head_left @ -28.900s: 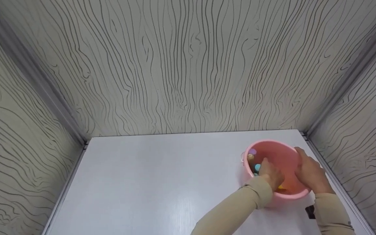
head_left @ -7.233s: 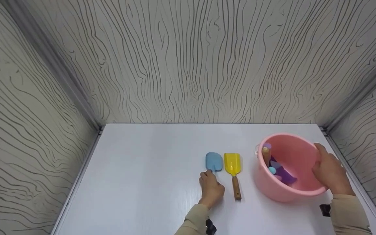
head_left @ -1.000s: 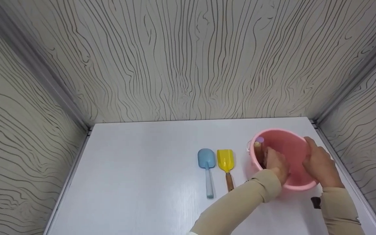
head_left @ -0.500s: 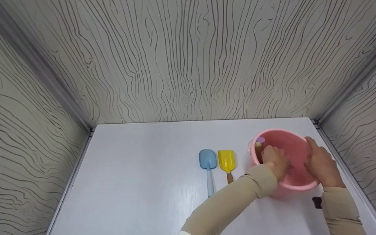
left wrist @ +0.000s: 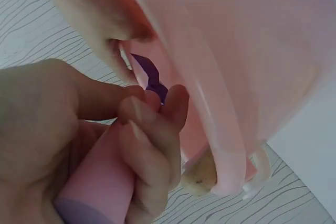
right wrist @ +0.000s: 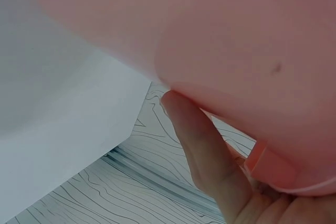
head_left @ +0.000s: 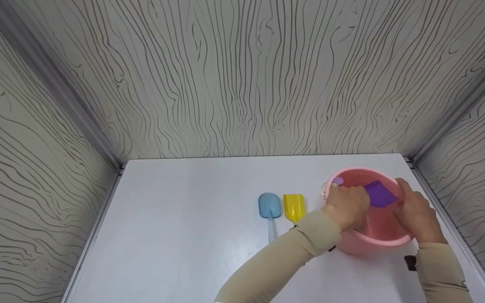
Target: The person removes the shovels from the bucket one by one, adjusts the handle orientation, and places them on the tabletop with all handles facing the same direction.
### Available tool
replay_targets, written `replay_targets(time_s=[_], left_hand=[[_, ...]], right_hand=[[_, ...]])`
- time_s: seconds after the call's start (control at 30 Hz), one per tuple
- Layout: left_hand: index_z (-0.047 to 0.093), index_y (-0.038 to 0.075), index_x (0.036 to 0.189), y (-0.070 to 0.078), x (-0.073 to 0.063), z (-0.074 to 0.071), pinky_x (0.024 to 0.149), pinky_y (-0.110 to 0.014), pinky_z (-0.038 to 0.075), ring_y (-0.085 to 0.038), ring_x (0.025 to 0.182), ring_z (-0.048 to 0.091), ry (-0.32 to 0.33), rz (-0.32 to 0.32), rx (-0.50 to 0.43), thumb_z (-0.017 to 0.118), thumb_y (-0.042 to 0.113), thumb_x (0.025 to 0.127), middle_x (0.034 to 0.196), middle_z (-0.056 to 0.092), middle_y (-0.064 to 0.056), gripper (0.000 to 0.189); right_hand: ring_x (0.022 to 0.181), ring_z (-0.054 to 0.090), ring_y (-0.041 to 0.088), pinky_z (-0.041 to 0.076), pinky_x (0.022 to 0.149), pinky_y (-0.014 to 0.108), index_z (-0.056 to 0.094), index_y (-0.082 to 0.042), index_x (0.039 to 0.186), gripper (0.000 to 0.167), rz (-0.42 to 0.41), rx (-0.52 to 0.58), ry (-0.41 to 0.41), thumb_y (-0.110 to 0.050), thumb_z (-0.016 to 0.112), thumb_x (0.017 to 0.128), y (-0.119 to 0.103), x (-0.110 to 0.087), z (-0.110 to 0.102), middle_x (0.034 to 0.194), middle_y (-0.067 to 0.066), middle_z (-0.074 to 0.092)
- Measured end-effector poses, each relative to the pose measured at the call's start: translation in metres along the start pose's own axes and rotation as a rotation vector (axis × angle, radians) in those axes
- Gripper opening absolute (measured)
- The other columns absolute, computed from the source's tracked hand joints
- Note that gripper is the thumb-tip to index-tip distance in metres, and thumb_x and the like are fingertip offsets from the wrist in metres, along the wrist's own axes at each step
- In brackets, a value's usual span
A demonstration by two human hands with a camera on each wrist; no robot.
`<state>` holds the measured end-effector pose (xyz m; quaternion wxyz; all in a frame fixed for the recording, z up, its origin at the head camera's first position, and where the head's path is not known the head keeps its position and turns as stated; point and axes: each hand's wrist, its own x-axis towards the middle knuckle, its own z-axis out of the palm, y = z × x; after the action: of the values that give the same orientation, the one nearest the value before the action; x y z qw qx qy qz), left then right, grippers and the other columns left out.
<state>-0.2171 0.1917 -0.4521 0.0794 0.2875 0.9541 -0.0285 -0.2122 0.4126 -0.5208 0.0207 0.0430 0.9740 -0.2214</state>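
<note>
My left hand [head_left: 349,206], over the left part of the pink bucket [head_left: 387,243], grips a purple shovel [head_left: 379,194]. Its pink handle [left wrist: 100,177] with a lilac end lies inside the curled fingers in the left wrist view. The purple blade points right, inside the bucket's mouth. My right hand [head_left: 418,212] holds the bucket by its right rim, thumb on the inner side in the head view. A wooden handle end [left wrist: 200,174] pokes out at the rim, and a lilac handle end [head_left: 338,181] shows close by. Whatever lies lower in the bucket is hidden.
Left of the bucket, a blue shovel [head_left: 270,205] and a yellow shovel [head_left: 294,206] lie side by side on the white table [head_left: 175,235]; my left sleeve covers their lower handles. Wood-patterned panels [head_left: 234,84] enclose the table at the back and sides.
Left hand has come up from deep in the bucket with the purple shovel, whose blade now shows. Right hand stays on the rim. Earlier, the blue shovel was laid beside the yellow one.
</note>
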Motion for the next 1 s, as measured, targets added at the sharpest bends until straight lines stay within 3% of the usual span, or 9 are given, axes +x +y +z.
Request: replay_targets(time_s=[0.2, 0.3, 0.47, 0.63, 0.8, 0.9, 1.0], left_hand=[[0.062, 0.018, 0.122, -0.028, -0.025, 0.007, 0.074, -0.028, 0.057, -0.009, 0.084, 0.061, 0.052, -0.005, -0.280, 0.072, 0.042, 0.100, 0.098, 0.065, 0.008, 0.034], [0.059, 0.015, 0.126, -0.042, -0.037, 0.013, 0.066, -0.023, 0.052, -0.008, 0.074, 0.059, 0.096, 0.001, -0.451, 0.060, 0.037, 0.109, 0.090, 0.060, 0.007, 0.028], [0.055, 0.013, 0.133, -0.063, -0.058, 0.024, 0.062, -0.019, 0.049, -0.005, 0.070, 0.058, 0.153, -0.022, -0.728, 0.049, 0.035, 0.113, 0.088, 0.060, 0.006, 0.030], [0.058, 0.007, 0.137, -0.083, -0.073, 0.037, 0.056, -0.016, 0.045, -0.003, 0.064, 0.053, 0.271, -0.041, -0.850, 0.054, 0.028, 0.113, 0.083, 0.056, 0.005, 0.033], [0.064, -0.001, 0.131, -0.110, -0.087, 0.059, 0.053, -0.017, 0.040, -0.002, 0.062, 0.048, 0.383, -0.053, -0.964, 0.056, 0.018, 0.112, 0.083, 0.057, 0.002, 0.028], [0.062, -0.001, 0.133, -0.125, -0.094, 0.075, 0.057, -0.017, 0.045, -0.003, 0.065, 0.050, 0.378, -0.106, -1.047, 0.055, 0.020, 0.112, 0.087, 0.060, 0.000, 0.030], [0.061, 0.000, 0.132, -0.136, -0.099, 0.093, 0.061, -0.019, 0.048, -0.005, 0.069, 0.051, 0.386, -0.175, -1.048, 0.055, 0.023, 0.113, 0.089, 0.059, 0.001, 0.031]], right_hand=[[0.081, 0.061, 0.043, 0.052, 0.061, 0.055, 0.027, 0.004, 0.158, 0.074, -0.044, -0.001, 0.038, 0.004, 0.056, 0.090, 0.002, -0.002, 0.004, 0.110, 0.043, 0.056], [0.080, 0.061, 0.044, 0.052, 0.061, 0.057, 0.027, 0.006, 0.157, 0.072, -0.058, 0.001, 0.053, 0.005, 0.055, 0.091, 0.003, -0.004, 0.003, 0.109, 0.043, 0.056], [0.074, 0.064, 0.033, 0.052, 0.056, 0.043, 0.025, 0.004, 0.161, 0.067, -0.011, 0.080, 0.019, 0.001, 0.048, 0.099, 0.000, -0.007, 0.001, 0.117, 0.040, 0.056], [0.070, 0.068, 0.029, 0.054, 0.053, 0.037, 0.026, 0.007, 0.159, 0.061, 0.037, 0.178, -0.011, -0.005, 0.045, 0.102, -0.001, -0.008, 0.001, 0.113, 0.037, 0.061], [0.070, 0.070, 0.030, 0.057, 0.052, 0.038, 0.031, 0.011, 0.152, 0.057, 0.048, 0.234, -0.014, -0.009, 0.046, 0.102, 0.000, -0.009, 0.004, 0.109, 0.037, 0.063], [0.070, 0.069, 0.029, 0.058, 0.052, 0.038, 0.033, 0.012, 0.149, 0.052, 0.043, 0.247, -0.002, -0.010, 0.046, 0.103, 0.003, -0.010, 0.004, 0.110, 0.038, 0.062], [0.068, 0.068, 0.028, 0.056, 0.051, 0.038, 0.032, 0.014, 0.147, 0.050, 0.037, 0.212, 0.003, -0.010, 0.043, 0.105, 0.005, -0.012, 0.004, 0.107, 0.039, 0.061]])
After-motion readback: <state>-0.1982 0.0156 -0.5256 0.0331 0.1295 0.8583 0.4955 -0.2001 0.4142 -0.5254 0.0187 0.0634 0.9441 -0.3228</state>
